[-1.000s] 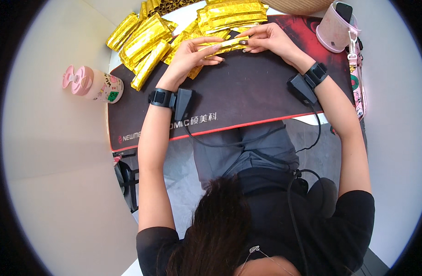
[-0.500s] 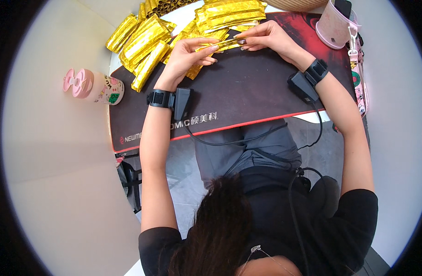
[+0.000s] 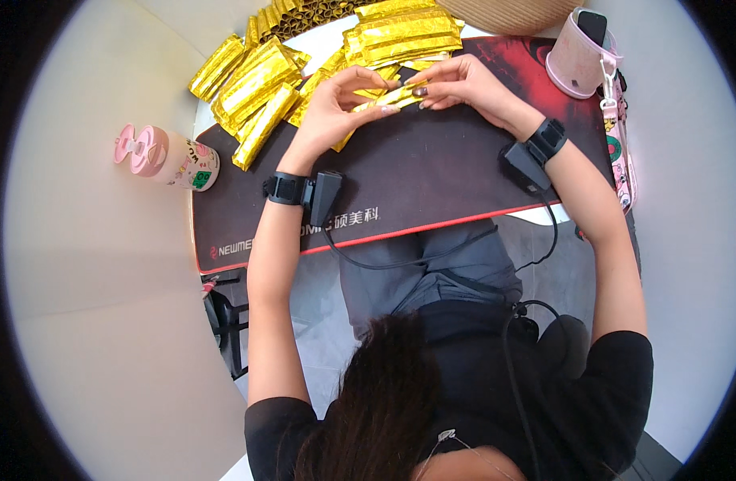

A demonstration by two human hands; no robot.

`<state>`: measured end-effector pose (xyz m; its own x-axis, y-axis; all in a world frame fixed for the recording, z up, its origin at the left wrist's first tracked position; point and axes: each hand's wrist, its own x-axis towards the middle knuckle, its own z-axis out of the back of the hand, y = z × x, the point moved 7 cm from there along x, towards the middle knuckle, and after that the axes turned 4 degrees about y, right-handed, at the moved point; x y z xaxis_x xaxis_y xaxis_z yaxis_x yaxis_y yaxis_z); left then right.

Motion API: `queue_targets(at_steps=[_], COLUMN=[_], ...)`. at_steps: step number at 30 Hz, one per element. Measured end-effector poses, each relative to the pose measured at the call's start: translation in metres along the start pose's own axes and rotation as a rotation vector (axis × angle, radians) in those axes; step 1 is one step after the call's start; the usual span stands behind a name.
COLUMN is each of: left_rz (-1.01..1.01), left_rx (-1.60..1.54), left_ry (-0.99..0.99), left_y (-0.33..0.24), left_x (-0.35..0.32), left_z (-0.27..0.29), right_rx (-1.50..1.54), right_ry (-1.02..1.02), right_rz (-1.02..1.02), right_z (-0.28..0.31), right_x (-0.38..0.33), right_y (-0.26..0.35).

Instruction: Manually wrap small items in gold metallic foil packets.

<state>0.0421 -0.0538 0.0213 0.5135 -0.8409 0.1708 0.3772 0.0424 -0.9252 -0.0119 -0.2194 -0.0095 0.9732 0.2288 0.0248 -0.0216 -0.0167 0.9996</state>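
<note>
Head view, left hand (image 3: 332, 112) and right hand (image 3: 464, 84), each grip pinched closed on one gold foil packet (image 3: 390, 98) above dark mat (image 3: 416, 176)

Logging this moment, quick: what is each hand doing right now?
Left hand: fingers closed on one end of a folded gold foil strip.
Right hand: pinching the strip's other end.

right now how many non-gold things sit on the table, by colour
pink: 2, the bottle at left and the pouch at right
dark: 1, the desk mat
tan: 1, the basket at the top edge
total: 4
Both hands, left hand and right hand, hold a gold strip.
</note>
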Motion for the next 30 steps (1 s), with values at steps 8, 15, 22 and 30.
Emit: queue_targets(at_steps=[8,15,22,30], left_rz=[0.122,0.137,0.159,0.149], left_rx=[-0.266,-0.380,-0.416,-0.336], left_ry=[0.032,0.115,0.084,0.102], left_y=[0.009,0.007,0.014,0.012], left_x=[-0.003,-0.002,-0.001,-0.001], left_z=[-0.006,-0.020,-0.020,-0.021], right_rx=[0.027,-0.205,-0.274,-0.235], right_ry=[-0.104,-0.188,-0.210,-0.216], right_rz=[0.248,0.369,0.336,0.362], right_z=[-0.008,0.002,0.002,0.001], right_x=[-0.006,-0.009,-0.006,-0.005], right_y=[0.029,0.027,0.023,0.023])
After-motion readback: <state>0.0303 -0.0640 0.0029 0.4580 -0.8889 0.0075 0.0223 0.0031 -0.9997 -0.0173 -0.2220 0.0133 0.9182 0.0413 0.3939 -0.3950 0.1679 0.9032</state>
